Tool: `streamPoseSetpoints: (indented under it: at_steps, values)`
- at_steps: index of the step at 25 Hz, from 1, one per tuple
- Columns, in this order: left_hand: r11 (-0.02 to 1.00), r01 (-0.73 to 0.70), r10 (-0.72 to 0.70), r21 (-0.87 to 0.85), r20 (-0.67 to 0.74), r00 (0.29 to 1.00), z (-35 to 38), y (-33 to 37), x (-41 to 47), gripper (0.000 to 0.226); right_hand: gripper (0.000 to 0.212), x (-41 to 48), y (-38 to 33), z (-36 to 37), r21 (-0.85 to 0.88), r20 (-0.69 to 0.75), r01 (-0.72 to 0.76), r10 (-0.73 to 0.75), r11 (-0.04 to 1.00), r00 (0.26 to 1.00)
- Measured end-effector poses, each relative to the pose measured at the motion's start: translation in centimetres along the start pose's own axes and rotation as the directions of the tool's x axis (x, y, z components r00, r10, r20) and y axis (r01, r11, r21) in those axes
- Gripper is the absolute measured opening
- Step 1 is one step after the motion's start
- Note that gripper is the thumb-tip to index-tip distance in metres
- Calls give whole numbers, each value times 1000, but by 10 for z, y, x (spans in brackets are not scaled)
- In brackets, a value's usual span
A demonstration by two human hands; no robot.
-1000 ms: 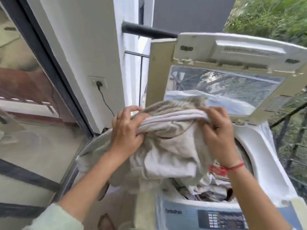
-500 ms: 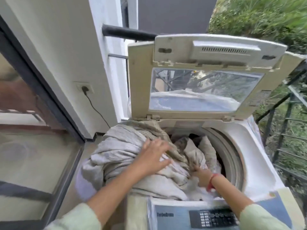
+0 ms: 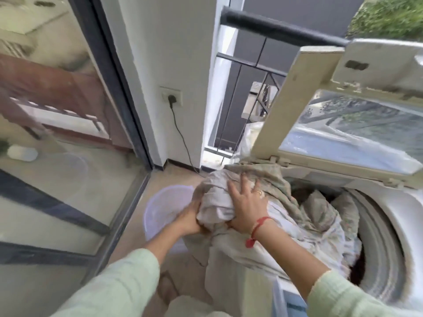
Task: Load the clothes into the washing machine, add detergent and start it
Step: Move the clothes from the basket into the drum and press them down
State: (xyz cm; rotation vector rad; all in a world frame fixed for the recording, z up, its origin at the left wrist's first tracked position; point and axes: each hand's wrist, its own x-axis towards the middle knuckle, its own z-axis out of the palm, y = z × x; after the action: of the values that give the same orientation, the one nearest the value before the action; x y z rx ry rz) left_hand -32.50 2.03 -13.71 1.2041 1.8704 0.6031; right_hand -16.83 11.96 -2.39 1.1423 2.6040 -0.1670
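A big bundle of pale beige cloth hangs over the left rim of the top-loading washing machine, and more of it trails into the drum. My left hand cups the bundle's lower left end from beneath, its fingers hidden under the fabric. On top of the bundle lies my right hand, fingers spread and thumb tucked under the fold. The machine's lid stands open behind. No detergent is in view.
A lavender plastic basin sits on the floor left of the machine, below the bundle. A plugged-in wall socket and its cable are on the white wall behind. A glass sliding door fills the left; a dark railing runs behind.
The view has swung left. My right hand came out of the drum onto the top of the bundle. My left hand slid from the top to underneath its left end.
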Motion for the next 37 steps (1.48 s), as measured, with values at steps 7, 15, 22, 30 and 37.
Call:
streamPoseSetpoints:
  at_steps: [7,15,22,30,37]
  values:
    - [952,-51,-78,-302,-399,914,42,5,-33,32,35,-16,26,3,333,-365,178,-47,926,930]
    - [805,-287,583,519,-606,541,26,231,-72,31,28,-151,208,-98,582,-698,340,239,739,675]
    - [682,13,-43,731,23,999,142,261,3,61,85,-146,311,22,113,-169,-188,205,976,964]
    - [881,-244,414,406,-408,814,69,240,-21,47,35,-97,267,35,-55,355,-124,136,991,925]
    - [862,-19,103,507,-139,985,48,181,23,71,66,-81,196,0,384,-203,-45,132,922,970]
